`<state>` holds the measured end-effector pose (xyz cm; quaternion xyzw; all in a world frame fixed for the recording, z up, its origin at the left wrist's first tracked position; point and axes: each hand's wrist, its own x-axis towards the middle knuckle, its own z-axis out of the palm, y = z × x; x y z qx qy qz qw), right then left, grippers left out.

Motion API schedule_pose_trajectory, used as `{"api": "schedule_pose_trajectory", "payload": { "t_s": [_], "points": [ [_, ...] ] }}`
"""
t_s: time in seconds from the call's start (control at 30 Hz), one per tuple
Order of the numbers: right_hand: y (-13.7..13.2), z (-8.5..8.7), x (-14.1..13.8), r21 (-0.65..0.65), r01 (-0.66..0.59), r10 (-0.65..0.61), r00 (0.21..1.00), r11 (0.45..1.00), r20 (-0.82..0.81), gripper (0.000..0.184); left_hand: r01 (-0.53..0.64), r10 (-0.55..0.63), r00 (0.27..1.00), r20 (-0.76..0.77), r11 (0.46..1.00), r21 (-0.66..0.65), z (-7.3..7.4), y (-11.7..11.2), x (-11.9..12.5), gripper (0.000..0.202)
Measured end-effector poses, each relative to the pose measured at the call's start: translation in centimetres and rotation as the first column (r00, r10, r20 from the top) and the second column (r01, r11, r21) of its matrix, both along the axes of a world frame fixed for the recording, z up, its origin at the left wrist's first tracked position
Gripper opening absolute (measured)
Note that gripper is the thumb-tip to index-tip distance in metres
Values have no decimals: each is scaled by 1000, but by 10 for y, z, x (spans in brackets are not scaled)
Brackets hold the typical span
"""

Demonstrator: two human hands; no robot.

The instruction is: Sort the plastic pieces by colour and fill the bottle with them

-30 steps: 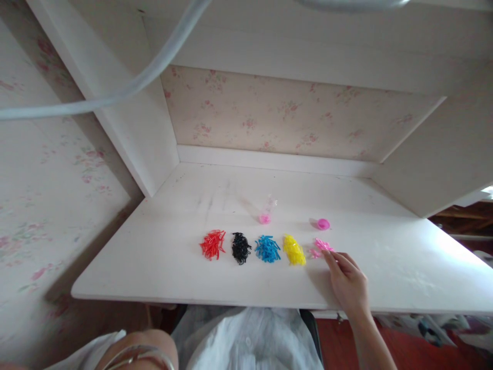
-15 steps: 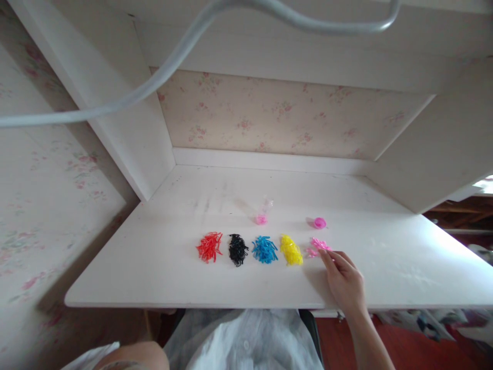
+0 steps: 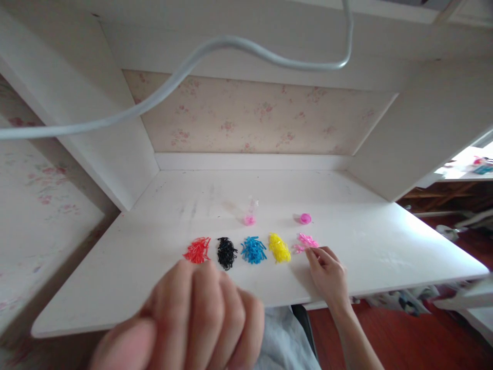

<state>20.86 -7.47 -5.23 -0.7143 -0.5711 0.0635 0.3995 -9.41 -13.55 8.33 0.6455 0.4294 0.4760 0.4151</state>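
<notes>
The head view looks down on a white tabletop [image 3: 96,277], faintly smudged toward the back and brightened by glare at its right end. It sits in an alcove: a white shelf [image 3: 269,20] overhead, a white side panel [image 3: 416,123] on the right, and rose-patterned wallpaper [image 3: 265,110] above a plain back strip [image 3: 250,162]. A pale cable [image 3: 227,42] loops across the upper part of the view. Beyond the right end I can see a reddish floor [image 3: 400,329].

Five small heaps of what look like rubber bands run in a row along the tabletop, left to right: red bands [image 3: 197,250], black bands [image 3: 227,254], blue bands [image 3: 253,250], yellow bands [image 3: 279,248] and pink bands [image 3: 306,241]. Behind the blue heap stands a clear container [image 3: 251,206], pink at its base; a round pink lid-like piece [image 3: 305,219] lies behind the pink heap.

The person's right hand [image 3: 329,275] is at the near edge of the pink bands, thumb and forefinger tips together; whether a band is between them is too small to tell. The left hand [image 3: 200,318] looms blurred near the lens, its fingers curled under and their tips hidden, so I can't tell whether they grip anything.
</notes>
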Motion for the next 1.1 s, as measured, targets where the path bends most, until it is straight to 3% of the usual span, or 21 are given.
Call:
{"api": "schedule_pose_trajectory", "payload": {
  "t_s": [0.03, 0.1, 0.17, 0.3, 0.43, 0.63, 0.8, 1.1],
  "points": [
    [0, 0, -2, -9, -18, 18, 999, 1000, 41, 30, 61, -61, 998, 12, 998, -3, 2, 10, 12, 58],
    [0, 0, -5, -33, -40, 44, 992, 999, 117, 27, 355, -357, 934, -1, 931, -80, 3, 31, 38, 61],
    [0, 0, -8, -76, -43, 55, 984, 996, 168, 27, 436, -457, 869, -190, 888, -145, -2, 48, 63, 49],
    [0, 0, -8, -152, -40, 71, 976, 988, 206, 29, 363, -278, 763, -583, 931, 32, -30, 76, 99, 35],
    [0, -2, -6, -104, -51, 73, 973, 993, 220, 33, 365, -76, 614, -786, 910, 198, -54, 99, 122, 24],
    [0, -3, -1, 0, 0, 0, 997, 1000, 73, 34, 419, -50, 512, -857, 886, 199, -64, 124, 155, 23],
    [1, -1, 7, -10, 37, -37, 997, 999, -72, 35, 452, -68, 437, -897, 879, 154, -74, 133, 173, 18],
    [1, 6, 12, -24, 126, -128, 958, 992, -256, 38, 456, -93, 390, -916, 884, 104, -83, 150, 185, 22]
  ]
}}
